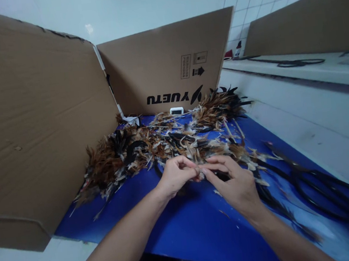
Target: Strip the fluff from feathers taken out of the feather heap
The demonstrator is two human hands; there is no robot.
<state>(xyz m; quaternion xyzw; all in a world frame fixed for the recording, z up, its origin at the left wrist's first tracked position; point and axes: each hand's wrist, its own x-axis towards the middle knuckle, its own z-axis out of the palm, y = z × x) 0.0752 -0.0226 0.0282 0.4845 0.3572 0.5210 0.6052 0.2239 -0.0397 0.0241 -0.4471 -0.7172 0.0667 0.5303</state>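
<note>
Over the blue table surface, my left hand (177, 175) and my right hand (234, 180) meet at the fingertips. My left thumb and forefinger pinch a small pale feather piece (201, 176). The thumb and fingers of my right hand close on the same piece from the other side. Its exact shape is partly hidden by the fingers. Just beyond both hands lies a wide pile of brown, black and whitish feathers (160, 142), with a denser brown and black bunch (218, 107) at the back right.
Black-handled scissors (297, 171) lie at the right of the blue table (185, 229). Cardboard panels (40, 99) stand at the left and behind. A small white digital device (177, 110) rests at the back. Long dark feathers (279, 206) lie right of my right hand.
</note>
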